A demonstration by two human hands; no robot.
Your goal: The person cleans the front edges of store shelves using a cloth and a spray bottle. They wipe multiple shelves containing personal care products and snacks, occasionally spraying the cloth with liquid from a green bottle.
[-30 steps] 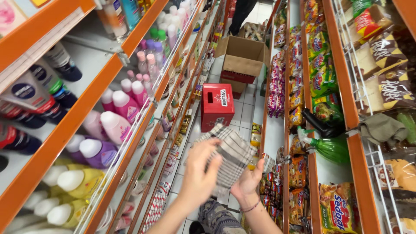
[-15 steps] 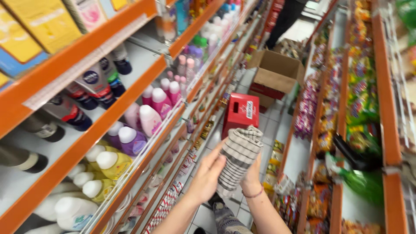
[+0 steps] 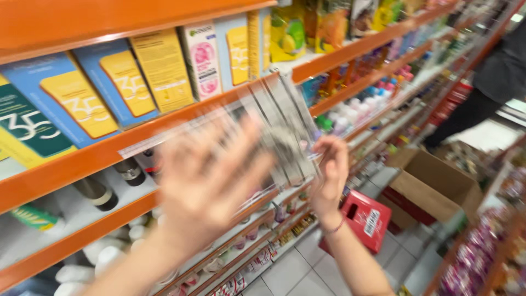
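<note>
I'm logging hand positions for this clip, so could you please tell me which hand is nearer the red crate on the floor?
Right. The right hand sits just above and left of the red crate, gripping the checked cloth. The blurred left hand is farther left, before the orange shelf.

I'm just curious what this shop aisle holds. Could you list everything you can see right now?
Grey checked cloth: one, blurred, held up between both hands.
Flat cardboard boxes: several, blue, yellow and white, upper shelf.
Dark tubes: a few, shelf below.
Orange shelf edges: several, left.
Red box: one, on the floor.
Open brown carton: one, floor behind it.
Other person: one, dark clothes, far right.
Left hand: blurred, by the cloth.
Right hand: at its edge.
</note>
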